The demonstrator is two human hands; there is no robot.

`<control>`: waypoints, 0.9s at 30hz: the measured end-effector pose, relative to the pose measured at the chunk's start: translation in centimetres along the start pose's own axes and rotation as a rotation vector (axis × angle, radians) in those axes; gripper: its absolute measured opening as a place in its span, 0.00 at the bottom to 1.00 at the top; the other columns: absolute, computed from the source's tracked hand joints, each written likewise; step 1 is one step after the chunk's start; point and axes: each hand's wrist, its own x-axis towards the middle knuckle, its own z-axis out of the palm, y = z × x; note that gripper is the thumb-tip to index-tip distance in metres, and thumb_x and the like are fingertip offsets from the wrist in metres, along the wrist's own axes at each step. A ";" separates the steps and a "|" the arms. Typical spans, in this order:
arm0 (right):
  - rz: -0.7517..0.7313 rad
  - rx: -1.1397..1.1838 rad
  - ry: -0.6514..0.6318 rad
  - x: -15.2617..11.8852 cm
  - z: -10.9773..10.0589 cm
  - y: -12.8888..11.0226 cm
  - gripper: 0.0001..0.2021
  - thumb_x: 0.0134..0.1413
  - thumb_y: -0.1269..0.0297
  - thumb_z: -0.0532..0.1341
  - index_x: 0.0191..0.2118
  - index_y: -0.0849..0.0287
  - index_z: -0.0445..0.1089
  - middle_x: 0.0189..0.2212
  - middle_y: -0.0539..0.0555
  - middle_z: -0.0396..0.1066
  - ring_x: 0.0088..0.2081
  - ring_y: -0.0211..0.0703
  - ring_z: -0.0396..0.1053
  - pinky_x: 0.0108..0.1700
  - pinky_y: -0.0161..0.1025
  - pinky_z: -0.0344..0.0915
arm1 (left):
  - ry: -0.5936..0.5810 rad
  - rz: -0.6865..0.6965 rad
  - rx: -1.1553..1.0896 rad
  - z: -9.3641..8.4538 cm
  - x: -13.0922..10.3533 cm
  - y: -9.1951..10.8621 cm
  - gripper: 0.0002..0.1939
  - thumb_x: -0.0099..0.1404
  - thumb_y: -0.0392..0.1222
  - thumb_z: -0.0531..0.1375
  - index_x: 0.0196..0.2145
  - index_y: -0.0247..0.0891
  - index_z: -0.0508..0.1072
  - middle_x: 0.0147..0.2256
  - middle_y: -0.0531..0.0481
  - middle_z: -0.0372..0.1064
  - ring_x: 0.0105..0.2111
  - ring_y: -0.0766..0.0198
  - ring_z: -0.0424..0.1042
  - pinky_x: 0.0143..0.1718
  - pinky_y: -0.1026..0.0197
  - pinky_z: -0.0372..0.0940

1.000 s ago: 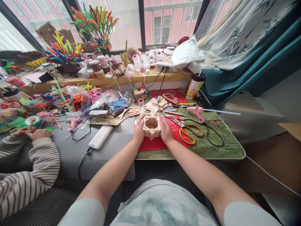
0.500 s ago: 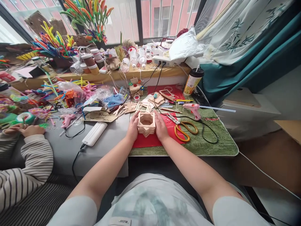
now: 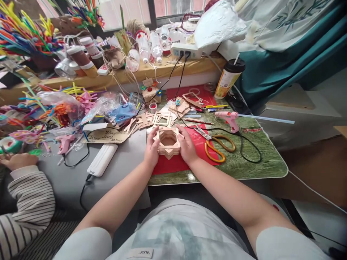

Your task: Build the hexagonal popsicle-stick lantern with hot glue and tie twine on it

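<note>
So the grey-covered table (image 3: 65,184) fills the left side, and the green wood-grain table (image 3: 272,167) sits to the right of it. A red sheet (image 3: 165,168) lies flat near the green one's front edge. To the right there's a pink glue gun (image 3: 230,120) with a long clear stick poking out of its back, then orange-handled scissors (image 3: 212,138), blades on the red. Left hand (image 3: 151,151) and right hand (image 3: 188,148) are cupped on opposite sides of the stick-built box (image 3: 169,148), fingers curved in, all of them holding it. The box is upright, open top showing, over the red sheet; can't tell if it's touching down or lifted a bit. Just behind it lies a square stick frame (image 3: 162,124), and past that, a little tub (image 3: 153,108) with red stuff inside.
</note>
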 end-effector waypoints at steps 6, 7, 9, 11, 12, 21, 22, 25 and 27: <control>0.032 0.084 0.036 -0.2 0.3 0.2 0.28 0.69 0.43 0.65 0.69 0.44 0.72 0.69 0.51 0.73 0.72 0.60 0.68 0.77 0.60 0.60 | -0.075 -0.006 0.101 -0.8 0.1 -0.7 0.35 0.77 0.65 0.56 0.76 0.55 0.59 0.73 0.48 0.62 0.75 0.41 0.60 0.75 0.40 0.59; 0.033 0.092 0.038 -0.2 0.4 0.2 0.29 0.67 0.43 0.67 0.69 0.44 0.72 0.68 0.51 0.73 0.71 0.61 0.69 0.77 0.60 0.60 | -0.082 -0.005 0.114 -0.9 0.2 -0.8 0.36 0.77 0.65 0.56 0.76 0.56 0.59 0.74 0.49 0.61 0.76 0.41 0.58 0.75 0.40 0.59; 0.032 0.099 0.028 -0.2 0.5 0.1 0.30 0.67 0.43 0.68 0.70 0.44 0.72 0.67 0.51 0.74 0.69 0.61 0.70 0.76 0.61 0.62 | -0.099 -0.002 0.110 -1.0 0.2 -0.8 0.36 0.77 0.65 0.57 0.77 0.57 0.58 0.74 0.49 0.60 0.76 0.40 0.58 0.75 0.40 0.59; 0.034 0.089 0.028 -0.2 0.5 -0.1 0.29 0.67 0.45 0.67 0.70 0.44 0.71 0.67 0.51 0.74 0.69 0.60 0.71 0.75 0.60 0.64 | -0.116 0.002 0.096 -1.0 0.2 -0.6 0.36 0.77 0.64 0.58 0.77 0.56 0.58 0.74 0.48 0.60 0.75 0.40 0.59 0.75 0.40 0.61; 0.041 0.081 0.033 -0.2 0.6 -0.1 0.30 0.67 0.45 0.67 0.71 0.44 0.71 0.67 0.51 0.74 0.69 0.60 0.71 0.74 0.60 0.65 | -0.125 -0.001 0.087 -1.0 0.2 -0.4 0.36 0.77 0.63 0.58 0.77 0.56 0.58 0.74 0.48 0.60 0.75 0.39 0.59 0.74 0.40 0.61; 0.085 0.078 0.028 -0.1 0.4 -0.4 0.30 0.65 0.47 0.68 0.70 0.44 0.72 0.68 0.52 0.74 0.69 0.60 0.71 0.73 0.58 0.68 | -0.170 -0.051 -0.022 -0.9 0.3 0.4 0.37 0.76 0.62 0.61 0.77 0.57 0.58 0.75 0.50 0.60 0.77 0.38 0.57 0.76 0.39 0.60; 0.095 0.090 0.023 -0.1 0.4 -0.4 0.29 0.65 0.48 0.68 0.69 0.44 0.72 0.68 0.52 0.74 0.69 0.60 0.71 0.73 0.58 0.68 | -0.173 -0.058 -0.027 -0.9 0.3 0.5 0.38 0.75 0.61 0.63 0.77 0.56 0.59 0.75 0.50 0.60 0.77 0.37 0.57 0.76 0.39 0.60; 0.108 0.117 0.008 -0.1 0.3 -0.3 0.29 0.66 0.49 0.67 0.70 0.45 0.71 0.69 0.52 0.73 0.70 0.60 0.70 0.74 0.59 0.66 | -0.161 -0.067 -0.027 -1.0 0.1 0.5 0.40 0.73 0.61 0.66 0.76 0.54 0.60 0.75 0.47 0.60 0.77 0.36 0.56 0.76 0.39 0.60; 0.103 0.108 -0.002 -0.2 0.3 -0.2 0.29 0.67 0.49 0.66 0.71 0.45 0.70 0.70 0.52 0.71 0.71 0.60 0.69 0.75 0.59 0.65 | -0.146 -0.054 -0.022 -0.9 0.0 0.5 0.39 0.73 0.61 0.66 0.75 0.53 0.62 0.75 0.46 0.60 0.77 0.37 0.57 0.76 0.40 0.59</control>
